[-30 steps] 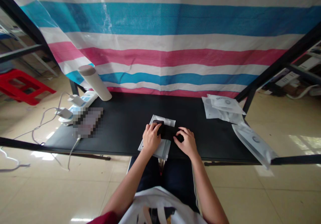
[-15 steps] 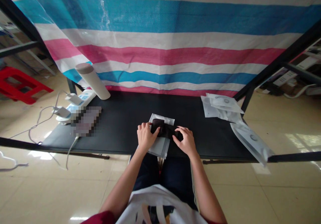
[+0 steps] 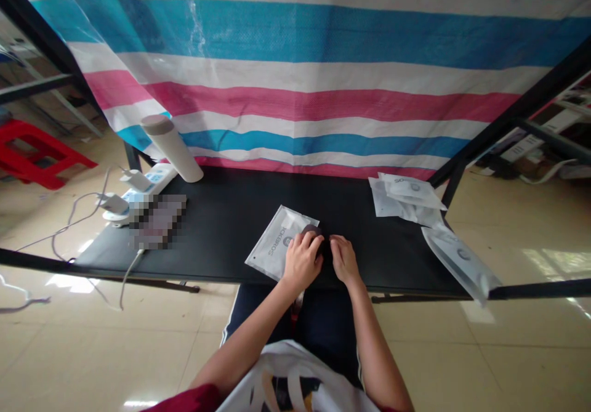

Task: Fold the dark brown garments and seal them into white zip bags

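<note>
Bunched dark cloth [image 3: 314, 230] lies under the fingers of my left hand [image 3: 302, 259], which is closed on it. What garment or item the cloth is, I cannot make out. Beneath that hand is a white, semi-clear zip pouch [image 3: 272, 239] with grey printing, turned at a slant on the black tabletop. Just right of the cloth, my right hand [image 3: 344, 259] has its fingers curled and pressed together. Against the black surface, whatever is between those fingers cannot be told.
More white pouches [image 3: 410, 193] lie at the right, one pouch [image 3: 462, 258] hanging over the table's corner. At the left are a white bottle [image 3: 173, 147], a power strip [image 3: 159, 181] with chargers and a blurred phone [image 3: 161, 221] on a cable. A striped sheet [image 3: 295, 101] hangs behind.
The dark cloth, earlier stretched between both hands over the pouch, is now bunched smaller. My left hand has moved right, toward the right hand. The pouch has turned and its print shows.
</note>
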The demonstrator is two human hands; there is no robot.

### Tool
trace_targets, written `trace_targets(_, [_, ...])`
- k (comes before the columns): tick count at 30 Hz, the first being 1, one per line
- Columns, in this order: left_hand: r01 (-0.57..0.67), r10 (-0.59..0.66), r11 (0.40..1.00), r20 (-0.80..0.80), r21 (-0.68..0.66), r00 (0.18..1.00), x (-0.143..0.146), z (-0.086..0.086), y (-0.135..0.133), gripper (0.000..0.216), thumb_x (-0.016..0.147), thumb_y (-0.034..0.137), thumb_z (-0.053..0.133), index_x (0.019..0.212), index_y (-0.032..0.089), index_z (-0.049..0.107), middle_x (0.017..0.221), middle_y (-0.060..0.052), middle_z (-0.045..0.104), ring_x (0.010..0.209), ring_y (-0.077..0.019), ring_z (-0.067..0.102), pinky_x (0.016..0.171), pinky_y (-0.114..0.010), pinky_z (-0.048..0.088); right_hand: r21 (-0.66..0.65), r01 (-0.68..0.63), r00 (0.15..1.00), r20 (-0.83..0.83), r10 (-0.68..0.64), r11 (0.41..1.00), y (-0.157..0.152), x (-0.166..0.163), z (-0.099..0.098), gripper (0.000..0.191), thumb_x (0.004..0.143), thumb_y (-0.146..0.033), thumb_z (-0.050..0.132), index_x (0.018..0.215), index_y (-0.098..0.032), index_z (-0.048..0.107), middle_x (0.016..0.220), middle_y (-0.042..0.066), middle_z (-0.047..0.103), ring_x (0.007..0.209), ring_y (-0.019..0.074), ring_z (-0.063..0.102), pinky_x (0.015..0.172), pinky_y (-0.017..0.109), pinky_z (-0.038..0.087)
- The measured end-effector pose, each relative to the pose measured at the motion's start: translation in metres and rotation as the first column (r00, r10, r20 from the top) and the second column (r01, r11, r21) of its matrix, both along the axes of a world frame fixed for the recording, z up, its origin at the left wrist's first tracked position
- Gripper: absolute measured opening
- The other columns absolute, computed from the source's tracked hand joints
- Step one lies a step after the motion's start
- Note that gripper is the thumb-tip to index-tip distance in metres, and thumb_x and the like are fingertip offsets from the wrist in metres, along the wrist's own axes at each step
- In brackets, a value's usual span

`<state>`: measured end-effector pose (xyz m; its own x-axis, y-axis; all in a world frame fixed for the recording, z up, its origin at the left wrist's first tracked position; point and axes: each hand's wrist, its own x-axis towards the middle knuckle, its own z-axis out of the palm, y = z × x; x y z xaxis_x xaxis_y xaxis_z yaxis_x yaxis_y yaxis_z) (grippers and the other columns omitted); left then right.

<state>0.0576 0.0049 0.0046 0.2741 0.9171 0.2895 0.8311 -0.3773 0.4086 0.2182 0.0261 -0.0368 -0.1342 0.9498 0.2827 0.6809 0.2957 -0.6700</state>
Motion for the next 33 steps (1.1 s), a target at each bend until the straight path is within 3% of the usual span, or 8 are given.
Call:
trace_targets(2, [0.040,-0.040,0.999,0.044,-0.009,0.998,0.004,-0.004,-0.008,0.035,0.084,0.026,0.060,0.119,0.024,0.059,0.126,-0.008,0.058,0.108,-0.0294,0.053,0.087,-0.044,0.048,-0.005,0.014,1.000,0.003,-0.014,1.000,0.001,0.000,-0.001,0.045,0.100,-0.043,0.032,0.097,-0.020,0.070,0.106,0.012,0.071,0.110,0.0270,0.062,0.095,0.043,0.047])
trace_targets(6, [0.127,-0.118,0.991,0.226,-0.028,0.967,-0.004,-0.004,-0.014,0.035,0.083,0.026,0.061,0.118,0.021,0.059,0.125,-0.009,0.061,0.112,-0.0279,0.054,0.097,-0.045,0.047,-0.011,0.046,0.998,-0.030,-0.046,0.999,0.003,-0.001,0.000,0.043,0.092,-0.052,0.050,0.114,-0.019,0.066,0.110,0.013,0.069,0.108,0.0281,0.062,0.095,0.044,0.048])
trace_targets(10, [0.059,-0.020,0.993,0.361,-0.098,0.932,-0.029,-0.001,-0.015,0.025,0.087,0.026,0.056,0.112,0.021,0.056,0.111,-0.009,0.064,0.104,-0.0238,0.059,0.092,-0.040,0.050,-0.011,0.064,0.997,-0.047,-0.065,0.998,0.005,-0.002,0.001,0.047,0.086,-0.051,0.060,0.121,-0.020,0.065,0.112,0.012,0.069,0.107,0.0283,0.061,0.096,0.045,0.049])
trace_targets(14, [-0.089,0.121,0.983,0.203,-0.160,0.972,-0.056,-0.008,-0.016,0.016,0.088,0.029,0.055,0.102,0.020,0.056,0.100,-0.008,0.062,0.097,-0.0246,0.060,0.086,-0.039,0.050,0.008,0.031,0.999,-0.019,-0.031,0.999,0.008,-0.002,0.002,0.043,0.082,-0.044,0.064,0.117,-0.020,0.066,0.119,0.012,0.066,0.113,0.0292,0.058,0.100,0.047,0.047])
trace_targets(18, [-0.096,0.096,0.981,-0.011,-0.168,0.995,-0.074,-0.018,-0.015,0.021,0.084,0.038,0.063,0.095,0.021,0.058,0.097,-0.008,0.061,0.097,-0.0265,0.057,0.087,-0.039,0.048,0.000,0.003,0.999,0.042,-0.003,1.000,0.013,-0.001,0.000,0.038,0.077,-0.042,0.067,0.107,-0.020,0.070,0.126,0.013,0.062,0.119,0.0311,0.053,0.104,0.049,0.045])
trace_targets(24, [-0.132,0.122,0.982,-0.082,-0.133,0.989,-0.075,-0.016,-0.015,0.045,0.073,0.057,0.072,0.095,0.020,0.060,0.099,-0.009,0.060,0.098,-0.0294,0.054,0.086,-0.042,0.046,-0.017,-0.065,0.997,0.039,0.066,0.998,0.009,0.002,-0.002,0.037,0.074,-0.042,0.069,0.104,-0.020,0.069,0.127,0.012,0.063,0.127,0.0328,0.049,0.107,0.050,0.041])
trace_targets(29, [-0.139,0.123,0.973,-0.100,-0.183,0.987,-0.072,-0.006,-0.013,0.034,0.075,0.047,0.071,0.099,0.023,0.064,0.106,-0.009,0.062,0.104,-0.0313,0.053,0.084,-0.043,0.044,-0.064,-0.029,0.966,-0.259,0.011,0.998,0.000,0.006,0.000,0.047,0.076,-0.043,0.069,0.116,-0.021,0.061,0.112,0.010,0.069,0.109,0.0288,0.063,0.096,0.045,0.049])
trace_targets(33, [-0.052,0.032,0.969,-0.087,-0.242,0.996,-0.073,0.002,-0.012,0.010,0.083,0.031,0.063,0.089,0.025,0.068,0.106,-0.007,0.065,0.104,-0.0298,0.054,0.083,-0.042,0.042,-0.133,0.061,0.759,-0.638,-0.133,0.989,0.002,0.003,0.002,0.055,0.076,-0.044,0.065,0.125,-0.021,0.055,0.114,0.010,0.069,0.103,0.0267,0.067,0.090,0.042,0.054])
